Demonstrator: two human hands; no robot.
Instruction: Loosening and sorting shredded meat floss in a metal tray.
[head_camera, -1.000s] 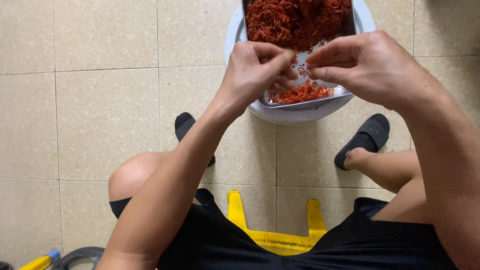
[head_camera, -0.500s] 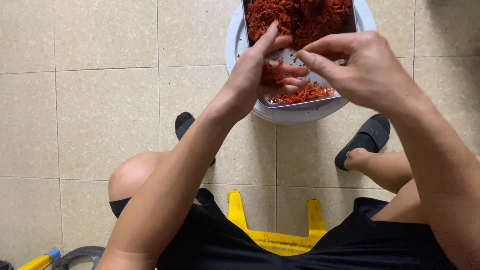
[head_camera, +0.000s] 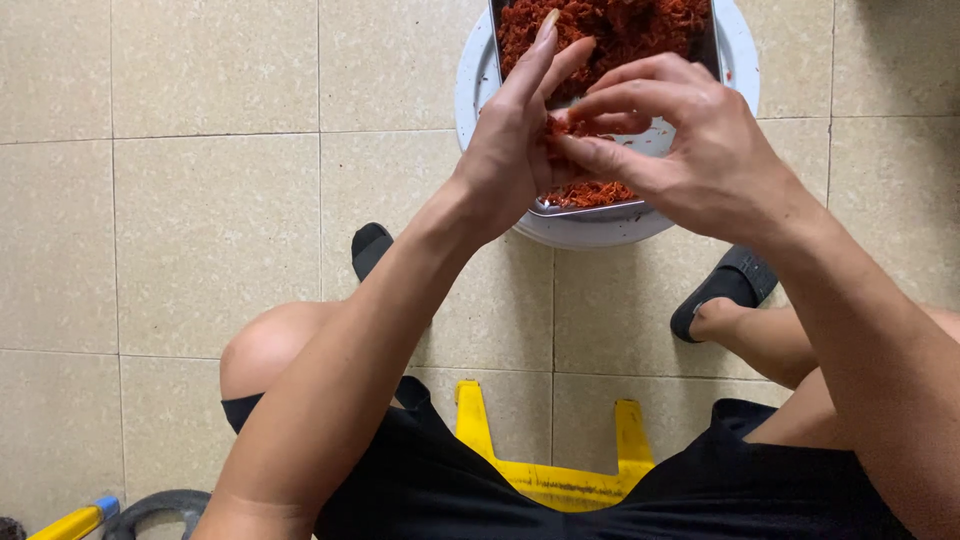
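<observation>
- Two hands meet above a metal tray (head_camera: 590, 208) of red shredded food (head_camera: 610, 30), at the far side of the scene.
- Left hand (head_camera: 520, 140) has long fingers stretched up; its thumb presses a small pinch of red shreds (head_camera: 570, 135).
- Right hand (head_camera: 690, 140) curls narrow and pinches the same shreds.
- Tray sits on a white round basin (head_camera: 600, 228) on the tiled floor (head_camera: 200, 200).

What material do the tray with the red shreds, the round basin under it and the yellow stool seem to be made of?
Tray: probably stainless steel, since its thin rim is grey and shiny.
Basin: likely plastic, with a smooth, matt white, thick rounded rim.
Stool: likely moulded plastic, in even bright yellow with rounded edges.
Both hands pinch red shreds.
</observation>
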